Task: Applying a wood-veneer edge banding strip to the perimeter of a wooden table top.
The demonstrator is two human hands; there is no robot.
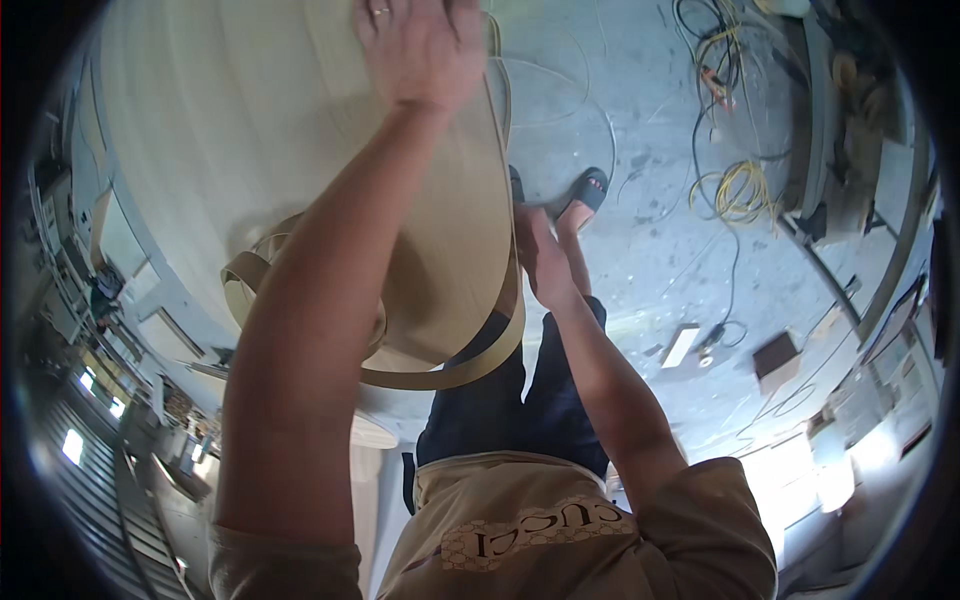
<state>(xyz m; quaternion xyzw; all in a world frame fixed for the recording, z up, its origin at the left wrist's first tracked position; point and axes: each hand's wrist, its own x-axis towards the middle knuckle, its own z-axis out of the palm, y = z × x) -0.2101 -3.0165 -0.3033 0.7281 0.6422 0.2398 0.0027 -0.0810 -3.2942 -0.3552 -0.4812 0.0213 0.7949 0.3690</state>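
Observation:
A large pale wooden panel with a rounded edge lies in front of me, on the left. My left hand rests palm down on its top near the far right edge, fingers stretched and partly cut off by the picture's upper rim. A tan edging strip leaves a loose coil on the panel and loops below the rounded end. From there it rises along the panel's right edge to my right hand. That hand closes against the strip at the edge; its fingertips are hard to see.
Coiled yellow cable and black cords lie on the grey floor at the right. A white block and a brown box sit nearer. My sandalled foot stands beside the panel. Assorted workshop items line the left side.

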